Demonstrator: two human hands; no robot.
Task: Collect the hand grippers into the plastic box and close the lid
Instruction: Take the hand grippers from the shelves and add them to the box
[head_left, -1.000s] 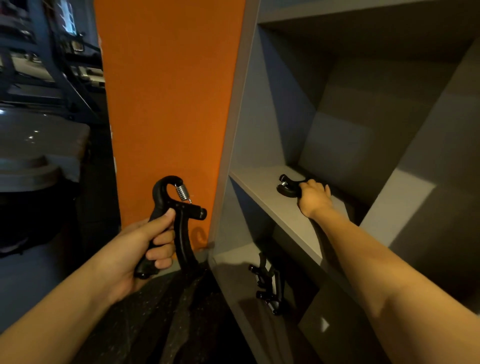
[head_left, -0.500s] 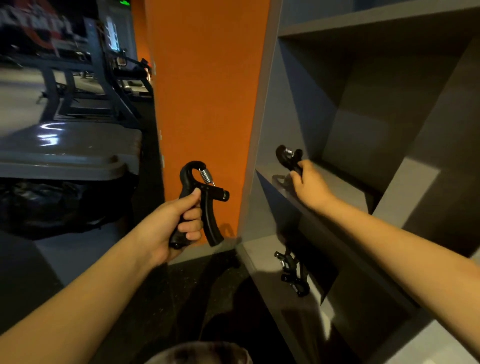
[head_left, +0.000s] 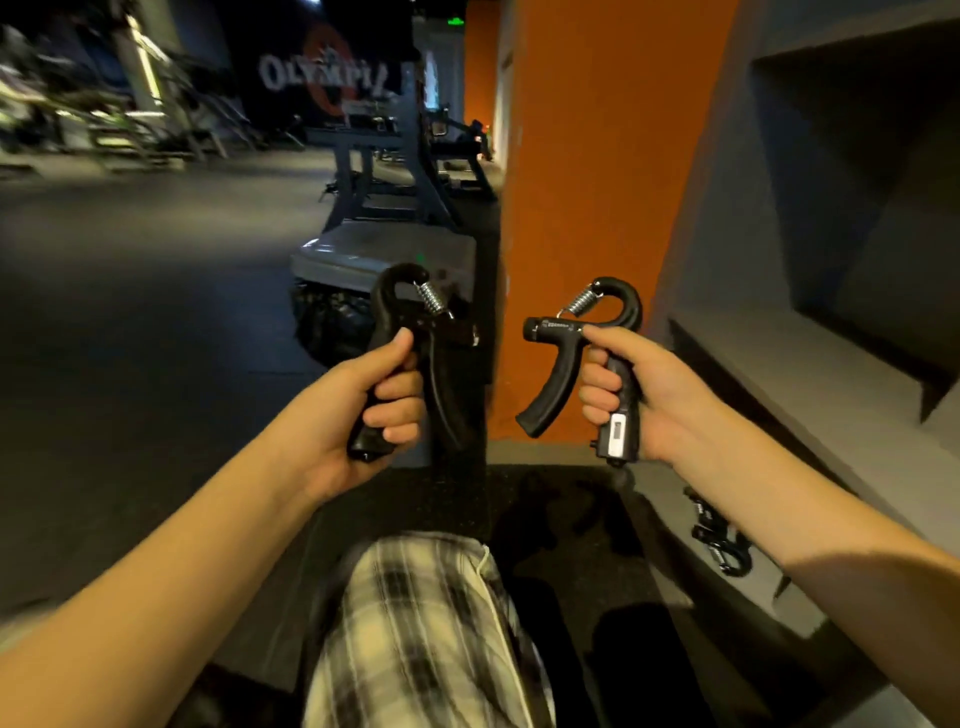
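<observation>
- My checked black-and-cream shorts (head_left: 415, 623) fill the lower centre of the view, with dark speckled floor (head_left: 156, 415) around them.
- A third black spring hand gripper (head_left: 719, 545) lies on the bottom board of the grey shelf unit (head_left: 831, 374), to my right and not yet collected.
- My left hand (head_left: 358, 410) holds a black hooked hand gripper with a steel coil spring (head_left: 387, 322). The fingers (head_left: 397, 387) are clenched round one handle only, and the other handle hangs free.
- My right hand (head_left: 649, 400) holds a second black hand gripper with a small white counter window (head_left: 561, 364). The fingers (head_left: 597, 384) wrap the counter-side handle, the thumb lies along the crossbar, and the curved handle sticks out free.
- Handling judgement: each unit is rigid moulded plastic and steel, light enough for one hand and not fragile. The handle looks shaped for a non-slip hold.
- Take hold on one handle, as here. Gripping both handles loads the spring; keep skin clear of the coil and pivot.
- The hooked top and splayed handles are likely to snag on other grippers in the box, so lay them flat.
- Ahead, just left of the orange pillar (head_left: 587, 208), stands a clear-sided container with a grey lid (head_left: 384, 247) holding dark contents. I judge this to be the plastic box; the lid appears to be on.
- Gym machines (head_left: 395, 171) stand beyond, blurred.
</observation>
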